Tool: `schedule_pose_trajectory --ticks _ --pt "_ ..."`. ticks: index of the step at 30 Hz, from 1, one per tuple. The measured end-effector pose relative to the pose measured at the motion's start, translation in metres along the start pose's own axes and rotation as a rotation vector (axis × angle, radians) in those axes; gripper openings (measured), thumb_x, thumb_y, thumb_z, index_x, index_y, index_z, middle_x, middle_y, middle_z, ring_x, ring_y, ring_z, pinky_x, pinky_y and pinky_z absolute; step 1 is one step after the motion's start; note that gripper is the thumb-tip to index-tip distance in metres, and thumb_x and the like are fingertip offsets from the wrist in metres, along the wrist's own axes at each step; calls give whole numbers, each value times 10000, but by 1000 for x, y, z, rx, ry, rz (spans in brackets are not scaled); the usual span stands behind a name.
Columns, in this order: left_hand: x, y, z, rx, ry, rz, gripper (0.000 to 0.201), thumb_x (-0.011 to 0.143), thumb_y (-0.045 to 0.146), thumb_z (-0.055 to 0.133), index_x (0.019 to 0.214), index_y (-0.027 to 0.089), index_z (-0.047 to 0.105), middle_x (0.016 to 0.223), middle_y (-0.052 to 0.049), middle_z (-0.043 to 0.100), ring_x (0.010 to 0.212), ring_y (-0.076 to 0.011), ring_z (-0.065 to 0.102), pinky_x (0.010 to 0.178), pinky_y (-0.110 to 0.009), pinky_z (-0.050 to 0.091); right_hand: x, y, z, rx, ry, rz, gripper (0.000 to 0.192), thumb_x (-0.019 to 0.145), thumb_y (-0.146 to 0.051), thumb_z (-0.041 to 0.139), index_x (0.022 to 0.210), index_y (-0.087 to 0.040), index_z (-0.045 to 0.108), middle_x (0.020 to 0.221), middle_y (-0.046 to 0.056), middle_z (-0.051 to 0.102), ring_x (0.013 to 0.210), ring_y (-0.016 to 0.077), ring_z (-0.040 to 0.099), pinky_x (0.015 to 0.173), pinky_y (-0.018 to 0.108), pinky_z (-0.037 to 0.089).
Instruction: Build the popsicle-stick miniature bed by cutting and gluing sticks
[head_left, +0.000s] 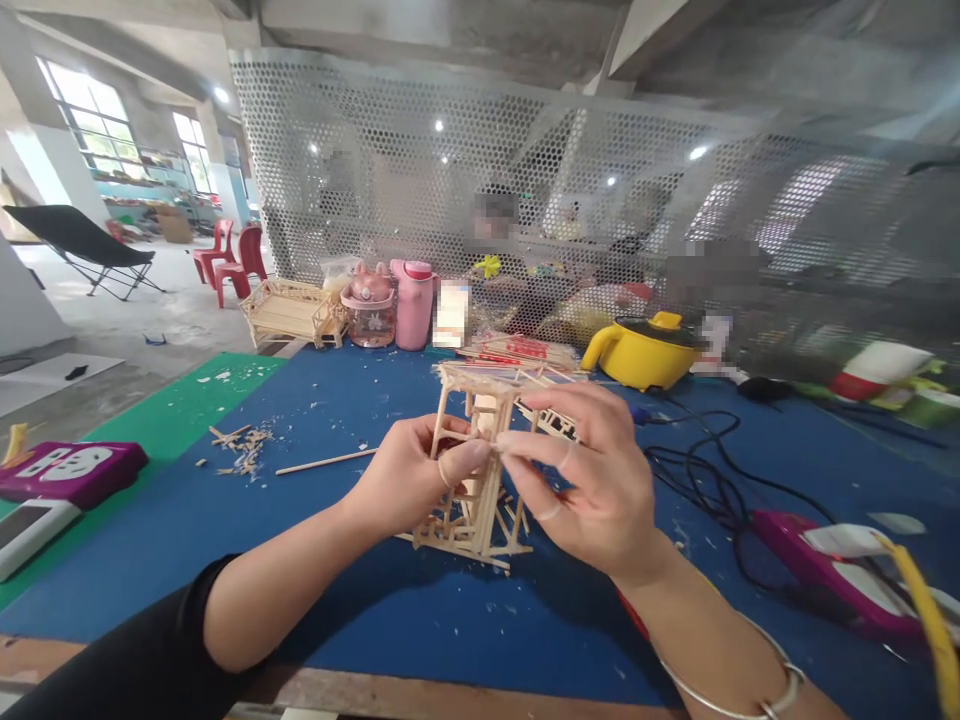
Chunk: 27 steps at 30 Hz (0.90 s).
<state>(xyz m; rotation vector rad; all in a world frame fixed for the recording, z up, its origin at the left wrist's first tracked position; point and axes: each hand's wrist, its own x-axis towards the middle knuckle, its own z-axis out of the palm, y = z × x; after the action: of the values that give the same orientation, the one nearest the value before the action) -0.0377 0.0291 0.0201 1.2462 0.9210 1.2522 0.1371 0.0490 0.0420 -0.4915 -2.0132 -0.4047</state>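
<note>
In the head view a small frame of thin wooden sticks [486, 510] stands upright on the blue tabletop. My left hand [409, 470] grips it from the left, the thumb pressed on its middle near the rungs. On the other side my right hand [592, 480] is closed in a pinch at the middle of the frame, the fingertips nearly meeting my left thumb. Whatever lies between those right fingertips is too small to make out. Loose stick pieces lie around the frame's foot, partly hidden by my hands.
Stick scraps [244, 447] and a long stick [326, 460] lie at left. Behind stand a wooden model [292, 312], a pink bottle [414, 305] and a yellow pot [646, 355]. Black cables [701, 480] and a purple power strip [832, 575] are at right. A perforated metal screen [420, 190] rises behind.
</note>
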Motion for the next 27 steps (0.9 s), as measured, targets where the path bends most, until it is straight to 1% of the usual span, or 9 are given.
schedule_pose_trajectory --ticks 2,6,9,12,14,17,21,24,27 --pt "1 -1 -1 0 6 4 267 679 397 709 760 159 618 610 28 583 494 -72 497 487 -194 452 0 0 1 -93 -18 -47 213 721 -149 671 877 -292 647 1072 30 609 1019 235 545 907 482 436" --pt "2 -1 -1 -13 -19 10 263 681 391 712 781 157 647 636 17 610 510 -71 519 508 -193 476 -1 -2 3 -180 -24 -25 159 751 -175 660 867 -280 639 1100 28 633 1081 243 523 951 505 386" --pt "1 -1 -2 -22 -39 5 265 665 372 732 821 168 668 696 3 650 584 -98 578 578 -221 512 -2 -4 5 -229 -7 -22 134 770 -184 644 864 -279 627 1112 17 644 1108 238 515 999 520 335" --pt "-1 -2 -3 3 -62 18 276 666 339 740 893 192 687 802 -12 691 687 -126 624 678 -248 524 -3 -6 5 -249 14 -26 124 772 -186 645 852 -277 621 1118 17 646 1107 235 519 1002 511 336" --pt "-1 -2 -4 35 -64 37 278 667 333 742 905 196 699 823 -17 701 700 -127 625 697 -246 516 -4 -5 5 -239 15 -17 127 766 -178 651 846 -272 623 1121 23 645 1105 236 521 999 511 341" --pt "0 -2 -6 83 -58 54 280 655 339 750 888 190 712 806 -21 704 670 -120 611 672 -235 502 -5 -4 6 -192 19 17 138 760 -163 656 848 -267 632 1124 24 639 1102 235 523 993 514 351" --pt "1 -3 -7 122 -66 87 288 673 364 734 892 179 709 785 -21 698 636 -106 581 633 -222 481 -5 -5 8 -120 50 40 145 756 -154 657 855 -260 653 1109 27 632 1073 228 532 945 483 407" --pt "1 -4 -5 102 -54 78 281 714 390 694 871 157 691 683 -1 653 576 -82 533 574 -201 449 -4 -8 9 -111 63 44 135 746 -140 663 835 -242 671 1081 50 634 1035 230 544 908 471 429" --pt "-1 -4 -2 56 -3 45 267 734 389 675 831 141 657 605 25 598 529 -60 495 534 -181 423 -4 -11 9 -143 54 43 161 738 -136 668 853 -248 679 1088 63 619 1009 235 542 897 483 421"
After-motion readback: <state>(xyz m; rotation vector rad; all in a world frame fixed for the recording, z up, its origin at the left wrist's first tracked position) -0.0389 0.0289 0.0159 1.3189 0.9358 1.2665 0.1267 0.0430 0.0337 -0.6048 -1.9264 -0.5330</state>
